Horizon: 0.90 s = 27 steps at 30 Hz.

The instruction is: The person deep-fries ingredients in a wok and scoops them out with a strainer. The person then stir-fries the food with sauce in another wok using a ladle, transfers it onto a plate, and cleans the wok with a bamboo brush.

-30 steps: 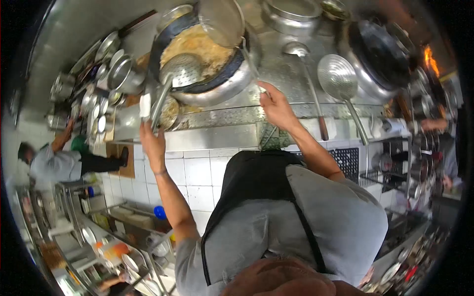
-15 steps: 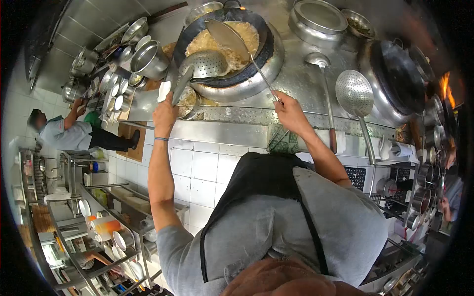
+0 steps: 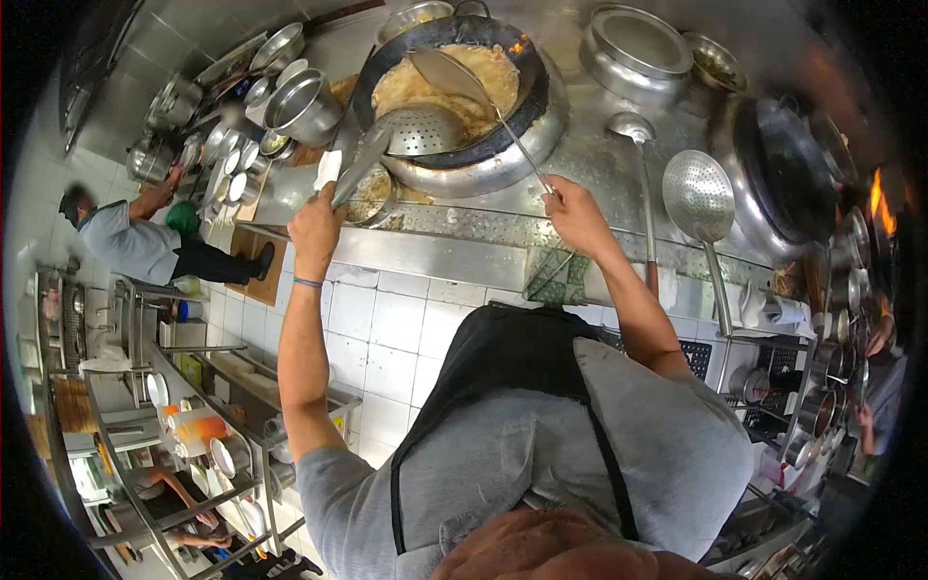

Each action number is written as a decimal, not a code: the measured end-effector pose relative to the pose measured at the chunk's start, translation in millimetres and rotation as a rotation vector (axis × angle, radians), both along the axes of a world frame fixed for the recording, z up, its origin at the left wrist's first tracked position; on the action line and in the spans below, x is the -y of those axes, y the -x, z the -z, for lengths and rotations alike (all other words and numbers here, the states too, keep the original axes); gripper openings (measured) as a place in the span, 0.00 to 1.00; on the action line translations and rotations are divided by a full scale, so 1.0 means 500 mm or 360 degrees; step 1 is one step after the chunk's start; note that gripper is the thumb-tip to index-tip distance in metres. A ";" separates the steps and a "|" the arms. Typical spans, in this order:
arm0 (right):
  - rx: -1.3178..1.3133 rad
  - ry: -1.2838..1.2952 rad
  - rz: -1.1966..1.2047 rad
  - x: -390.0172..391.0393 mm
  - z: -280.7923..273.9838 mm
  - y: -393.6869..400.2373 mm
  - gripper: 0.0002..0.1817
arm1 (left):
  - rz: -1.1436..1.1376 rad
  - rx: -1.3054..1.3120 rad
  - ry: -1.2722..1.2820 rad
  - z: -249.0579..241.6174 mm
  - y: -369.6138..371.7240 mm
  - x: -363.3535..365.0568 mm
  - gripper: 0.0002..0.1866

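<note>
My left hand [image 3: 317,232] is closed around the handle of a perforated skimmer [image 3: 426,130], with a white cloth [image 3: 329,168] at the grip. The skimmer's holed bowl lies over the near side of a black wok [image 3: 533,114], which holds bubbling, golden-brown contents [image 3: 396,87]. In my right hand [image 3: 577,215] is the thin handle of a fine-mesh strainer [image 3: 450,75]. Its round head is tilted above the wok, beyond the skimmer. What the food pieces are, I cannot make out.
A steel ladle [image 3: 633,128] and another perforated skimmer [image 3: 698,195] lie on the counter to the right. Beyond them stands a second wok [image 3: 788,169], with flames [image 3: 880,205] farther right. Steel pots [image 3: 300,108] crowd the left. A co-worker [image 3: 130,237] stands far left.
The skimmer has shifted slightly right over the wok. My left hand has dropped a little lower and left. Both hands keep their holds. Small orange flames now show at the wok's far right rim.
</note>
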State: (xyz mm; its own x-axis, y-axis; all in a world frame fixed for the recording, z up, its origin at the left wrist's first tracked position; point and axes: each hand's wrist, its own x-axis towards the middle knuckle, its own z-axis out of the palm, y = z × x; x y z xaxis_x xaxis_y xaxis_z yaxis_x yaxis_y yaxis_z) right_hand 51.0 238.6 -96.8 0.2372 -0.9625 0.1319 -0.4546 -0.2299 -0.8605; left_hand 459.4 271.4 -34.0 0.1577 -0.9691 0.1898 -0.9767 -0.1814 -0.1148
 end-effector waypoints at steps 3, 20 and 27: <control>0.0046 0.0218 0.0087 0.006 0.012 -0.008 0.18 | 0.0027 0.0044 0.0076 0.022 -0.014 -0.002 0.27; 0.0509 -0.0749 -0.0090 0.054 -0.043 -0.038 0.20 | -0.0180 -0.1641 -0.0449 -0.021 -0.031 0.106 0.13; 0.0562 -0.0742 -0.0057 0.053 -0.023 -0.051 0.25 | -0.0507 -0.2209 -0.0545 -0.005 -0.015 0.146 0.12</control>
